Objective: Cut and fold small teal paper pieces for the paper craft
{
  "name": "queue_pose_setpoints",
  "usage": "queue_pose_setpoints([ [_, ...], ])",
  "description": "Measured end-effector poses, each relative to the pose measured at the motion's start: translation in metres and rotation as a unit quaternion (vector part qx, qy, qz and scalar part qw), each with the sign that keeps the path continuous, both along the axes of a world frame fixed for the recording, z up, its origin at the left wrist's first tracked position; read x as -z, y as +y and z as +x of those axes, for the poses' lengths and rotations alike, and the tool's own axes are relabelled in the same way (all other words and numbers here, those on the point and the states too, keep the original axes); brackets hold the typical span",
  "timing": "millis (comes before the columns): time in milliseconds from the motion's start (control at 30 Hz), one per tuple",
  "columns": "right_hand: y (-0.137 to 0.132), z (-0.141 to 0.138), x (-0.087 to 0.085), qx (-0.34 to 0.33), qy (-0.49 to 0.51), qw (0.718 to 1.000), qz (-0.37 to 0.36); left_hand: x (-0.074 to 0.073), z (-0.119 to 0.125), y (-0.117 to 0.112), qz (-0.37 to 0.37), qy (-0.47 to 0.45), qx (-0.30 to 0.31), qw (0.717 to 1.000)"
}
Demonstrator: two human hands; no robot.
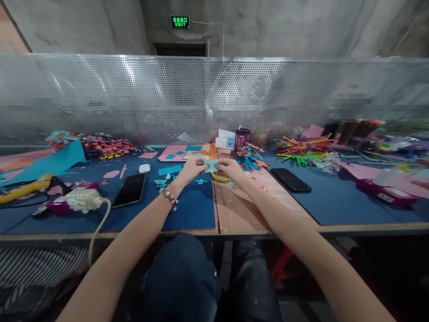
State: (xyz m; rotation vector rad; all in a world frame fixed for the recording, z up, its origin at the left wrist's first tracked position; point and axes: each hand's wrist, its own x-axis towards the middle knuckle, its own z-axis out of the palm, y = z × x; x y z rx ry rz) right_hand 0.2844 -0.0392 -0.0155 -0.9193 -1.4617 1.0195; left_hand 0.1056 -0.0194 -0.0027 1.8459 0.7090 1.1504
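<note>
Between my two hands is a small light-blue piece of paper (pixel 211 166), held up over the table. My left hand (pixel 195 169) pinches its left edge, and a beaded bracelet hangs on that wrist. On the other edge, my right hand (pixel 228 168) closes its thumb and fingers. Just below the paper, a yellow ring-shaped thing (pixel 221 177) lies partly behind my right hand. Left of my hands are cut blue paper pieces (pixel 170 170) and a small folded blue paper shape (pixel 200 181). Whether the held paper is folded is too small to tell.
Phones lie left (pixel 130 190) and right (pixel 291 180). A glue gun (pixel 25 190), a power strip (pixel 73 200) and its cable occupy the left. Behind stand stacked pink sheets (pixel 171 152), a purple cup (pixel 242 139), colourful strips (pixel 303 150) and a perforated metal screen (pixel 134 98).
</note>
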Motion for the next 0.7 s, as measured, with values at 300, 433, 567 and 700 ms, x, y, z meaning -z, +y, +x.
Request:
queue_pose_setpoints([
  [300, 0.000, 0.007, -0.004, -0.046, 0.006, 0.996, 0.079, 0.001, -0.003, 0.005, -0.009, -0.023, -0.018, 1.000],
  [433, -0.004, 0.013, -0.008, -0.064, -0.038, 0.989, 0.128, 0.004, -0.004, 0.008, -0.042, -0.045, -0.006, 0.998],
  [567, -0.005, 0.010, -0.008, -0.029, -0.097, 0.983, 0.150, 0.005, -0.003, 0.006, -0.057, -0.057, 0.025, 0.996],
  [700, -0.005, 0.005, -0.009, 0.028, -0.119, 0.980, 0.157, 0.004, -0.001, 0.004, -0.060, -0.051, 0.046, 0.996],
])
